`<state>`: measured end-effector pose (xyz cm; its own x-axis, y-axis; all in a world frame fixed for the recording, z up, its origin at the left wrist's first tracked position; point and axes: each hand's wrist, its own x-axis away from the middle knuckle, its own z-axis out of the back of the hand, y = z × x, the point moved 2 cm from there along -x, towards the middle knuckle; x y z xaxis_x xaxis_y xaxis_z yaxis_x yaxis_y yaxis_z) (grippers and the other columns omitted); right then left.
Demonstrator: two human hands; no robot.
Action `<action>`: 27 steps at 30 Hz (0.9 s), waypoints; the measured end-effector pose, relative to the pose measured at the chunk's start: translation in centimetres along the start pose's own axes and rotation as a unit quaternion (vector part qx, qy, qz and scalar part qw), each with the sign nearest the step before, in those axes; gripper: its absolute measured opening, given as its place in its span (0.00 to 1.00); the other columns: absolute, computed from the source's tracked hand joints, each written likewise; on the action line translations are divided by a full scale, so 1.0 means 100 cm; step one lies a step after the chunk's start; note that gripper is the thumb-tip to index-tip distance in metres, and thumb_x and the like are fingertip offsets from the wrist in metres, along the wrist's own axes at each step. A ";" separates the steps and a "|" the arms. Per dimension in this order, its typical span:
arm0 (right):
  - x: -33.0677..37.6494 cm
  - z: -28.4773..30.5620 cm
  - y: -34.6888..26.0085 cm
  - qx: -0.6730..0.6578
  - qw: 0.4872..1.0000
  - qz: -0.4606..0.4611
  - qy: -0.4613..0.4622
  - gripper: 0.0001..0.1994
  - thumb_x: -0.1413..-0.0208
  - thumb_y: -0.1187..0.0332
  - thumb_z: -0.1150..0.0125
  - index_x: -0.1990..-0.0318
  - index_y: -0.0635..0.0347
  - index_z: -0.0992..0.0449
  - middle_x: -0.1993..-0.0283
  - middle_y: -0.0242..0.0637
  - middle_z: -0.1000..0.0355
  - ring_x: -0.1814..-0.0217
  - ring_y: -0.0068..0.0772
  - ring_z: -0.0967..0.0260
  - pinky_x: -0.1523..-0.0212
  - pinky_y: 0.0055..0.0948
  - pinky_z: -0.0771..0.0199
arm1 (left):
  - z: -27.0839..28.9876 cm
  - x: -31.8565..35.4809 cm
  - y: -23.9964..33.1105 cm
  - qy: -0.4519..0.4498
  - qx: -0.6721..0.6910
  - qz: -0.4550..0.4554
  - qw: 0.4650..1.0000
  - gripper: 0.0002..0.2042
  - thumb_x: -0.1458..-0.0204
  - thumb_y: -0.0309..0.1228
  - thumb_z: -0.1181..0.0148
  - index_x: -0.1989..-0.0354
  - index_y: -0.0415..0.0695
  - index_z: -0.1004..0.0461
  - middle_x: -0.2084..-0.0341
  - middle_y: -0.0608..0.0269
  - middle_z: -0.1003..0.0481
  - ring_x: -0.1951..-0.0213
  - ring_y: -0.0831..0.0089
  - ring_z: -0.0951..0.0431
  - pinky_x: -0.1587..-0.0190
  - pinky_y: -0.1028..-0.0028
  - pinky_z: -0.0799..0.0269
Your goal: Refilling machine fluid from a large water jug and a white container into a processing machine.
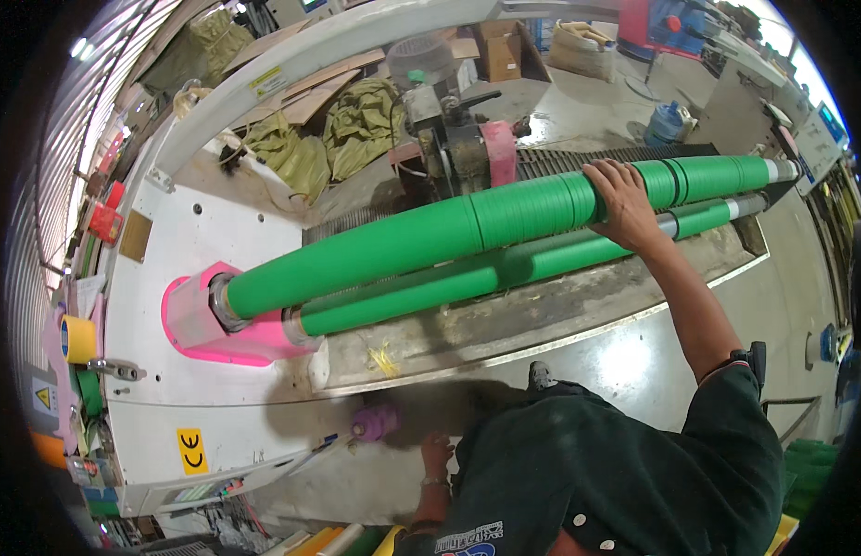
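Note:
A long green roll of tape, cut into bands toward its right half [403, 232], is mounted on the upper shaft of a white machine. My right hand [623, 199] lies over the top of this roll, right of its middle, fingers spread and bent over the surface. Below and parallel runs a thinner green roll [421, 295], under my right forearm. Low beside my body hangs my left hand [437, 456], small in view, fingers loosely apart, with nothing seen in it. It is nearest to a purple object [375, 423] beside the machine's front.
A pink housing [222, 315] holds the rolls' left ends. Behind the upper roll stands a dark cutting unit [454, 139] with a pink part. Yellow scraps [382, 360] lie on the machine bed. Farther back are olive sacks [361, 130] and a blue water bottle [665, 122].

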<state>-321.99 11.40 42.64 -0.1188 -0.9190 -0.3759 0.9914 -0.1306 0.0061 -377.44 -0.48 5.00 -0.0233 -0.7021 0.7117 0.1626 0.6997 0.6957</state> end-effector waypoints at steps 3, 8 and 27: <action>0.005 0.004 -0.004 -0.022 1.000 0.009 0.012 0.46 0.67 0.65 0.24 0.35 0.53 0.42 0.33 0.42 0.44 0.29 0.48 0.51 0.30 0.49 0.54 | 0.000 -0.002 0.004 -0.044 -0.111 -0.050 0.992 0.06 0.51 0.24 0.44 0.64 0.39 0.29 0.75 0.57 0.27 0.76 0.68 0.24 0.78 0.71 0.27; 0.050 0.004 -0.030 -0.099 0.994 0.012 0.052 0.45 0.69 0.71 0.25 0.36 0.55 0.41 0.33 0.45 0.45 0.29 0.53 0.51 0.34 0.50 0.46 | 0.017 -0.005 0.000 -0.090 -0.441 -0.391 0.803 0.04 0.50 0.26 0.45 0.66 0.41 0.29 0.75 0.61 0.28 0.73 0.70 0.25 0.75 0.71 0.27; 0.550 -0.249 0.040 -0.334 0.654 -0.515 -0.442 0.32 0.57 0.43 0.35 0.52 0.61 0.24 0.49 0.49 0.28 0.45 0.51 0.32 0.46 0.46 0.32 | -0.052 -0.121 0.048 -0.188 -0.564 -0.500 0.630 0.08 0.56 0.29 0.36 0.67 0.42 0.22 0.72 0.56 0.23 0.73 0.59 0.23 0.69 0.61 0.25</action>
<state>-323.20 -30.43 -1.11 -0.4350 -0.3663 0.8226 0.1272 -0.9294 -0.3466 -371.22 10.73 -0.76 -0.8674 -0.4886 0.0939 0.4741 -0.7543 0.4541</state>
